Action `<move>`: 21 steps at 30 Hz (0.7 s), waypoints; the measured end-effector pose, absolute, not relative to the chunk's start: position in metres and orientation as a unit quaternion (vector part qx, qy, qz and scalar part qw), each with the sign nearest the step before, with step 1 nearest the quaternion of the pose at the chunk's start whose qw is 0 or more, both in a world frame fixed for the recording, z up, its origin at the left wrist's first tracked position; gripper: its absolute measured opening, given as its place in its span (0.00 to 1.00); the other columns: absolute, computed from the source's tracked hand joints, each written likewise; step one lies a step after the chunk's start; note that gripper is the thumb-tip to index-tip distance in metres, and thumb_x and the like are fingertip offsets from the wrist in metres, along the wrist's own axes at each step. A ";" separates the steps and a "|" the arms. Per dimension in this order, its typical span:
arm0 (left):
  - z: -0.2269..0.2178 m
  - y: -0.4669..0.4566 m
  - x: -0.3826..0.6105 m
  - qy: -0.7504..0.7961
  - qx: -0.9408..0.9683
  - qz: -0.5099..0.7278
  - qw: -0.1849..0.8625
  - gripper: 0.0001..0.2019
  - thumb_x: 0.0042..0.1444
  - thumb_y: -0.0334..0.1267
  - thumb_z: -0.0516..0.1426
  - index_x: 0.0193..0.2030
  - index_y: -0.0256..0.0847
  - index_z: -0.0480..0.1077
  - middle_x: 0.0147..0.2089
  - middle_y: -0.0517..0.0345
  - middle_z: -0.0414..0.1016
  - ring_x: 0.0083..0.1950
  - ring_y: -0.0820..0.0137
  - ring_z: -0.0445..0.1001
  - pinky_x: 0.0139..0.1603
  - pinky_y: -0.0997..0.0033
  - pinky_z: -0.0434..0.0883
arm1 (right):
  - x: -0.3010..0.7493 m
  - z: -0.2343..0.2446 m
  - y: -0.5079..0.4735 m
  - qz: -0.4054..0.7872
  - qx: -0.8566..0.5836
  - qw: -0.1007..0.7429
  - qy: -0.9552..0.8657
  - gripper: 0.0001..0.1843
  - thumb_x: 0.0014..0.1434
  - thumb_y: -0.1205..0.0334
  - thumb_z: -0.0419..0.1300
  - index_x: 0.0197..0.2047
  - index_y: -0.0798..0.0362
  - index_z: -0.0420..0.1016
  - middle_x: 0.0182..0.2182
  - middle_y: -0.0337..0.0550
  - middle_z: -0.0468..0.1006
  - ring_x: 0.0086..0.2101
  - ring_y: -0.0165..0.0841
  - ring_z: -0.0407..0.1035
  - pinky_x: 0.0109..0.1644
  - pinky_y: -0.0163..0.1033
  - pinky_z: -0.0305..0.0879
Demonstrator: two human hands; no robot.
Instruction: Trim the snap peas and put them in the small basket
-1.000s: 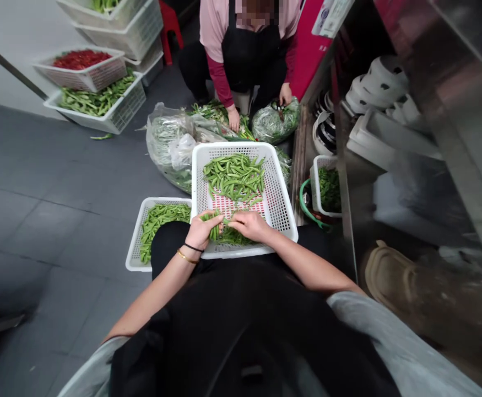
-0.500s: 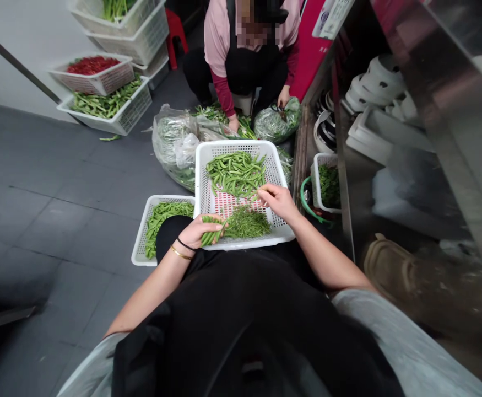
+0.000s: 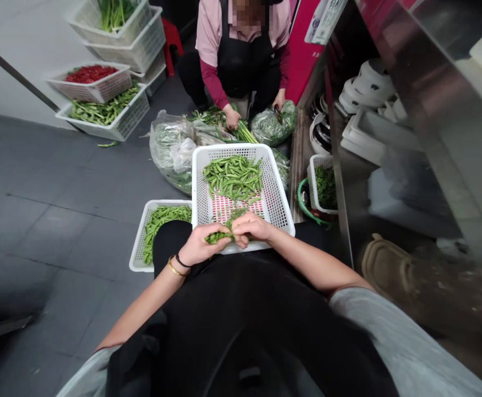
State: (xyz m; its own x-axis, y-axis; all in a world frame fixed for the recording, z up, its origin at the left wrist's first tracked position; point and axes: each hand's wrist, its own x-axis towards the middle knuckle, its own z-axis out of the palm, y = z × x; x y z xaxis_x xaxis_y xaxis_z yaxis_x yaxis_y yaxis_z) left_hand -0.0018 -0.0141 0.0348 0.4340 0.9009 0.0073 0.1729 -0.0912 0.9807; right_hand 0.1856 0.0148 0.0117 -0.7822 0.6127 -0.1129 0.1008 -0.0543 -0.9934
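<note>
A white perforated basket (image 3: 282, 190) rests across my lap. Unsorted-looking green pea pods (image 3: 236, 177) lie in its far half, and a heap of thin trimmings (image 3: 237, 214) is partly hidden behind my hands. My left hand (image 3: 202, 242) is closed around a small bunch of pea pods (image 3: 218, 237), above the basket's near rim. Against it, my right hand (image 3: 251, 227) pinches at the tip of one pod; the fingertips of both hands meet, and the exact grip is partly covered. A second white basket (image 3: 136, 251) full of pea pods stands beside my left knee.
Ahead crouches a co-worker (image 3: 244, 60), hands among green stalks and plastic bags of greens (image 3: 170, 146). Stacked baskets (image 3: 131, 118) of vegetables stand at the left wall. To the right are a metal shelf (image 3: 344, 220) with white containers and a small basket of leafy greens (image 3: 325, 182).
My right hand has moved from the basket's right middle down and left to meet my left hand. The co-worker's hand has lifted slightly with the stalks. The whole view has shifted a little.
</note>
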 end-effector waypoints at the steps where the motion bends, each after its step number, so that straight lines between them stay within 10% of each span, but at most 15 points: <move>1: 0.038 -0.013 -0.003 0.425 0.632 0.374 0.529 0.06 0.42 0.33 0.65 0.30 0.39 0.77 0.28 0.54 0.76 0.29 0.70 0.70 0.33 0.72 0.68 | 0.185 0.004 0.016 0.716 -0.275 0.231 -0.599 0.17 0.56 0.51 0.50 0.24 0.54 0.63 0.13 0.36 0.65 0.18 0.29 0.64 0.24 0.34 0.60; 5: 0.034 0.011 -0.039 0.469 0.445 0.587 0.487 0.07 0.43 0.35 0.64 0.31 0.39 0.73 0.28 0.56 0.76 0.27 0.70 0.72 0.30 0.71 0.70 | 0.203 -0.021 0.032 0.673 -0.368 0.241 -0.594 0.18 0.55 0.49 0.51 0.28 0.56 0.67 0.19 0.40 0.71 0.22 0.31 0.68 0.27 0.36 0.64; 11: -0.034 0.064 -0.154 0.621 0.217 0.625 0.420 0.06 0.41 0.30 0.61 0.26 0.35 0.66 0.19 0.61 0.71 0.18 0.75 0.67 0.21 0.74 0.69 | 0.234 -0.038 0.085 0.238 -0.537 -0.096 -0.803 0.12 0.54 0.59 0.60 0.40 0.55 0.75 0.39 0.50 0.78 0.40 0.39 0.72 0.43 0.39 0.64; 21: -0.144 0.054 -0.219 0.786 0.133 0.468 0.382 0.12 0.33 0.30 0.66 0.22 0.35 0.66 0.16 0.63 0.66 0.18 0.75 0.63 0.16 0.74 0.64 | 0.182 -0.089 0.164 0.213 -0.591 -0.042 -0.777 0.11 0.55 0.66 0.58 0.41 0.58 0.74 0.43 0.56 0.76 0.44 0.41 0.71 0.47 0.41 0.64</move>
State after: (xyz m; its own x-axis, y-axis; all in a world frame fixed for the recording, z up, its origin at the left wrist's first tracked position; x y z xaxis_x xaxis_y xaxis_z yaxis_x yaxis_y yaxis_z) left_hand -0.2188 0.0542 -0.1436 -0.6727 0.5663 -0.4763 -0.1484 0.5273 0.8366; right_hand 0.1821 0.1637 -0.0888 -0.2988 0.9003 -0.3164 0.9360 0.2120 -0.2809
